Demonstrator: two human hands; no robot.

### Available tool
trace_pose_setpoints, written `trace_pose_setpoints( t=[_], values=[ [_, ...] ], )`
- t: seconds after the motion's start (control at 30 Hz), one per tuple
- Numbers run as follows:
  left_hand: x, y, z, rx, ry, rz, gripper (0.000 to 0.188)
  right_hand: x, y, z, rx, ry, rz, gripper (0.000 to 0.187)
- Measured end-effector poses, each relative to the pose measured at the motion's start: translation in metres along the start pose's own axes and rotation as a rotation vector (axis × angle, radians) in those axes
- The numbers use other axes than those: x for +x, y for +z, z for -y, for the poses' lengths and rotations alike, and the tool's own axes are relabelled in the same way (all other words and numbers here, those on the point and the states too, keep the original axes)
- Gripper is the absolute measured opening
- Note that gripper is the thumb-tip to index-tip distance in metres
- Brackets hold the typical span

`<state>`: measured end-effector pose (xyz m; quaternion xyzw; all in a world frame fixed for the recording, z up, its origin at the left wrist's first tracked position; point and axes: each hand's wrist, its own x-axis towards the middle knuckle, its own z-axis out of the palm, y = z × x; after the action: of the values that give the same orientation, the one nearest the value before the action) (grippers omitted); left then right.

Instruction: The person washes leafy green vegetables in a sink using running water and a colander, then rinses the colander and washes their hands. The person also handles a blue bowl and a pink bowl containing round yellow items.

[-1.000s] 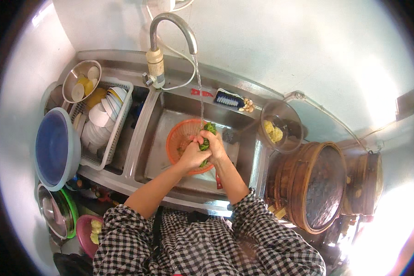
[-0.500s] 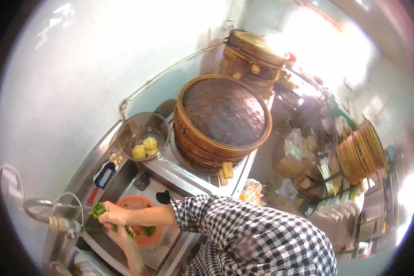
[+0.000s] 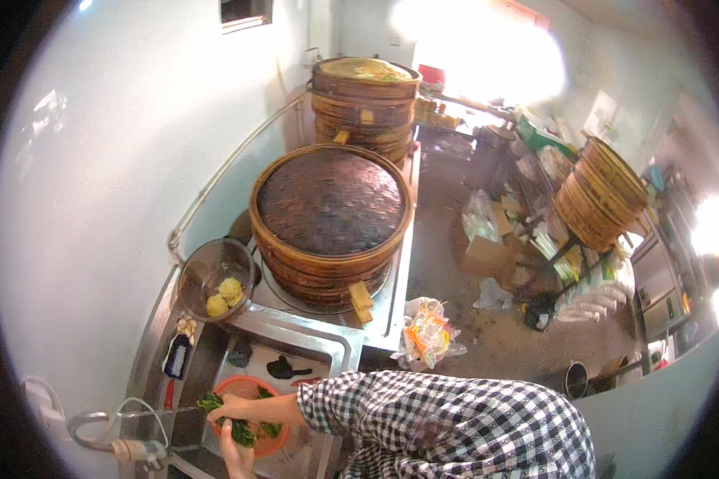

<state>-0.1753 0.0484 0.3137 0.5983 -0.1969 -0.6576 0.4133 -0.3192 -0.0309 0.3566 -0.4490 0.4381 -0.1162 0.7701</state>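
Observation:
My right hand [image 3: 236,408] is closed on a bunch of leafy greens [image 3: 208,401], its checkered sleeve reaching in from the right. Just below it, my left hand [image 3: 233,449] grips the lower part of the greens, leaves hanging beside its fingers. Both hands are over an orange plastic colander [image 3: 248,385] in the metal sink [image 3: 311,399]. More green leaves [image 3: 270,429] lie inside the colander. Left of my hands, a thin stream of water runs from the curved faucet [image 3: 96,417] toward the greens.
A brush [image 3: 176,359] and garlic [image 3: 186,326] rest on the sink's left ledge. Behind stands a basin [image 3: 204,267] holding yellowish pieces. Large bamboo steamers [image 3: 327,207] stand on the counter beyond. A plastic bag [image 3: 426,331] sits right of the sink; a cardboard box [image 3: 487,254] lies farther off.
My hands and the greens have shifted from the colander's left side to over it. The whole view has turned, with the steamers now farther left and more floor showing.

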Motion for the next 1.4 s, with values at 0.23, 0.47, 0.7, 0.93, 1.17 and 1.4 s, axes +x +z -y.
trace_pose_setpoints(
  t=[0.23, 0.47, 0.7, 0.93, 1.17, 1.4],
  values=[
    [-0.069, 0.052, -0.051, 0.212, 0.031, 0.387, 0.038, -0.032, -0.028, -0.048, 1.112, -0.251, 0.122, 0.027],
    [-0.092, 0.236, 0.027, 0.068, -0.088, 0.665, 0.045, -0.200, -0.143, -0.119, 1.327, -0.753, -0.159, 0.023],
    [-0.155, 0.481, 0.174, 0.092, -0.444, 1.069, 0.047, -0.468, -0.269, -0.269, 1.388, -1.210, -0.464, 0.029],
    [-0.203, 0.639, 0.301, 0.436, -0.502, 1.337, 0.045, -0.693, -0.351, -0.425, 1.509, -1.537, -0.791, 0.023],
    [-0.129, 0.721, 0.434, 0.726, -0.390, 1.058, 0.027, -0.881, -0.374, -0.622, 1.504, -1.729, -1.231, 0.023],
    [-0.074, 0.870, 0.555, 0.792, -0.496, 0.923, 0.021, -1.066, -0.382, -0.756, 1.549, -1.781, -1.650, 0.023]
  ],
)
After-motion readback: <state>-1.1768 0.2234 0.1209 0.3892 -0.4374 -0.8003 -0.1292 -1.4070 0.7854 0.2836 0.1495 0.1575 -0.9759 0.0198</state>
